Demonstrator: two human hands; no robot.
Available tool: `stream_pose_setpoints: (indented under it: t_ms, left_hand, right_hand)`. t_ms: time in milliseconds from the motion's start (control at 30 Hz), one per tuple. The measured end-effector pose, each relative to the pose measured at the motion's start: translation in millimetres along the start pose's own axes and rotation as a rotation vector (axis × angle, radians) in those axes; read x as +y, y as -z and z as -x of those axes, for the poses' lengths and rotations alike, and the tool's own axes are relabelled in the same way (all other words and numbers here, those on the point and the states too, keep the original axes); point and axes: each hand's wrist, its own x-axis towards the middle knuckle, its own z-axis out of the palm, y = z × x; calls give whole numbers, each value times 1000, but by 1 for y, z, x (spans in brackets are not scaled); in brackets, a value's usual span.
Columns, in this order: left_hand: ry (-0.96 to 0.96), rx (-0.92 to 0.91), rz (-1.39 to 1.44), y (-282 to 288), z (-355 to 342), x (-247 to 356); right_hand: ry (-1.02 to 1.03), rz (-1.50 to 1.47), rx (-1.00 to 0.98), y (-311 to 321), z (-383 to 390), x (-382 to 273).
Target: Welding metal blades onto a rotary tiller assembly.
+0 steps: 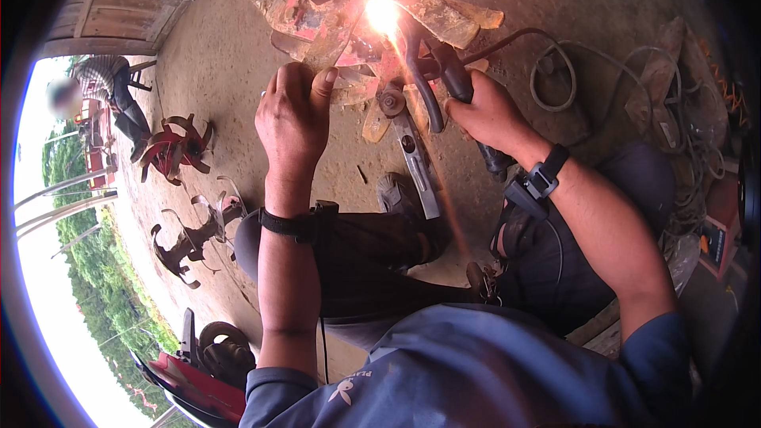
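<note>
My right hand [490, 109] is closed round the black handle of a welding electrode holder [452, 71]. A glaring welding arc [383, 14] burns just ahead of it and washes out the metal there. My left hand [293, 115] is closed at the lower end of a flat, worn metal blade [329, 43], which reaches up toward the arc. Behind lies a rusty red rotor with several curved blades [452, 22]; glare hides part of it. Between my hands, a flat grey metal tool [414, 158] with a round bolt head lies below the rotor.
Cables [555, 79] loop over the concrete floor at right, near a red box [717, 230]. At left lie a red bladed rotor [176, 150] and a dark one [194, 234]. A person [115, 91] sits farther off. A red machine [194, 384] stands at lower left.
</note>
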Motion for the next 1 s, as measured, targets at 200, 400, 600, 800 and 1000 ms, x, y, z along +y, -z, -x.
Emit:
stream_pose_setpoints:
  t_ms: [200, 400, 600, 800, 1000]
  left_hand:
    - [-9, 23, 9, -2, 0, -1]
    - [47, -38, -48, 0, -1, -1]
    - [29, -16, -41, 0, -2, -2]
    - [23, -24, -22, 0, -3, -1]
    - [25, 1, -42, -1, -3, 0]
  right_hand:
    - [-20, 40, 3, 2, -1, -1]
    - [42, -34, 18, 3, -6, 1]
    - [-32, -42, -46, -1, -4, 6]
    - [-23, 10, -14, -1, -5, 5]
    - [-17, 0, -1, -3, -4, 5]
